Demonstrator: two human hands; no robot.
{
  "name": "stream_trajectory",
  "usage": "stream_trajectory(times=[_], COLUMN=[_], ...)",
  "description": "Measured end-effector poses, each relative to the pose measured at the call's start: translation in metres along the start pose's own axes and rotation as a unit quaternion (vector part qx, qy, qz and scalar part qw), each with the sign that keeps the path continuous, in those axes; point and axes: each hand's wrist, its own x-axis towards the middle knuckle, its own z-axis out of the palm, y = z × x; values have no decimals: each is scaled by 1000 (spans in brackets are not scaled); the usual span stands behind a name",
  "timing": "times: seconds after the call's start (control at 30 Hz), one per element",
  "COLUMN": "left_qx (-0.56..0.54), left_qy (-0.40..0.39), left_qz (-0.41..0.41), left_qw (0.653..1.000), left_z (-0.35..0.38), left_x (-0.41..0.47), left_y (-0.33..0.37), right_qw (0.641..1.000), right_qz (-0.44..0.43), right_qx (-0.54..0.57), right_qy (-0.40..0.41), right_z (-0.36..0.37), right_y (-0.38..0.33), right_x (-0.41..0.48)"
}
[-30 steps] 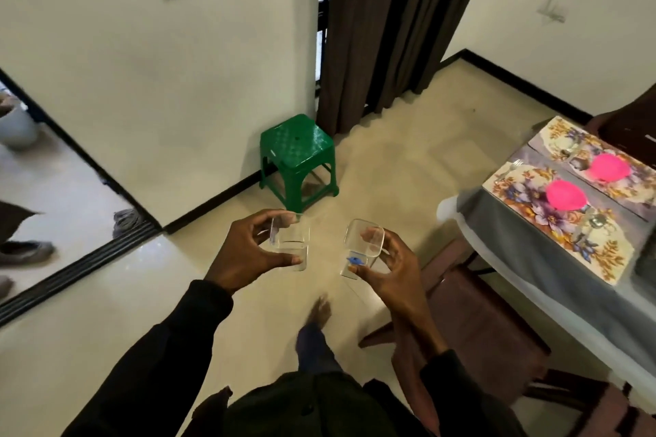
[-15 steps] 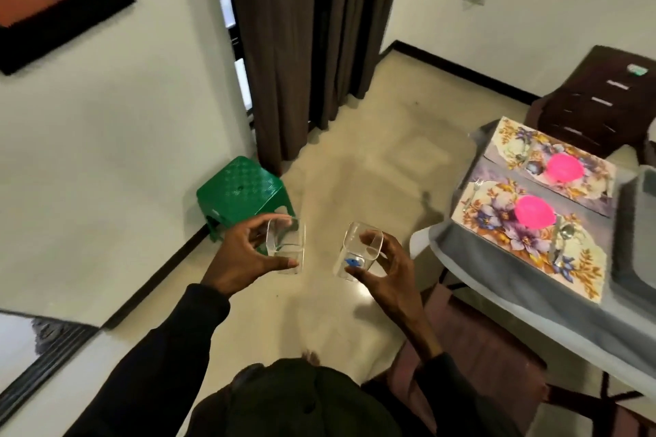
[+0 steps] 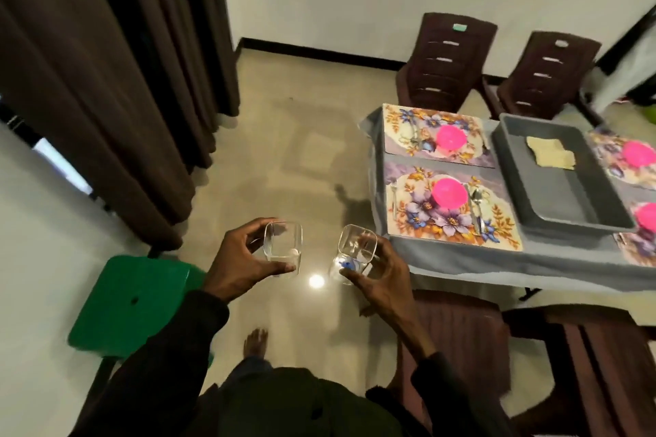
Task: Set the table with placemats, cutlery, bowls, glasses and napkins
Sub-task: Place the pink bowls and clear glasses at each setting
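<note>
Now, left hand (image 3: pixel 238 259): curled round a clear square-sided glass tumbler (image 3: pixel 283 248), gripping its walls; the glass hangs above the floor, well apart from the table.
Right hand (image 3: pixel 381 280): fingers clamped round a second clear tumbler with a blue mark at its base (image 3: pixel 353 259), held tilted near the table's corner but not over it.
Grey-clothed table (image 3: pixel 461 261): carries floral placemats (image 3: pixel 451 227) and round pink bowls (image 3: pixel 449 192), with a fork (image 3: pixel 394 197) and a spoon (image 3: pixel 477 199) at the nearest setting; no glass stands at any setting in view.
Drop risk: both tumblers hang over hard floor near a bare foot (image 3: pixel 255 342); a loosened grip on smooth glass would likely break them there.
Knock risk: the dark brown plastic chair (image 3: pixel 458 330) and the table edge lie along the reach, so the right tumbler could clip them.
Crowding risk: a tumbler set down too close to a bowl or the spoon might nudge it.
Change since earlier: the table sits nearer and more central. A grey rectangular tray (image 3: pixel 553 195) holding a beige napkin (image 3: pixel 549 152) and the far placemats have come into view. The green plastic stool (image 3: pixel 131 301) has shifted to lower left. Both grips are unchanged.
</note>
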Motion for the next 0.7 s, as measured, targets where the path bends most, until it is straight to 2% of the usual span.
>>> stream_trajectory(times=[0.37, 0.7], left_qx=[15, 20], left_qy=[-187, -308], left_qz=[26, 63], left_qw=[982, 949], left_z=[-4, 97], left_x=[176, 317], left_y=[18, 39], right_qw=[983, 944], right_qz=[62, 97], right_qx=[25, 50], right_qy=[169, 311], right_z=[18, -47], right_y=[-10, 46], right_x=[82, 175])
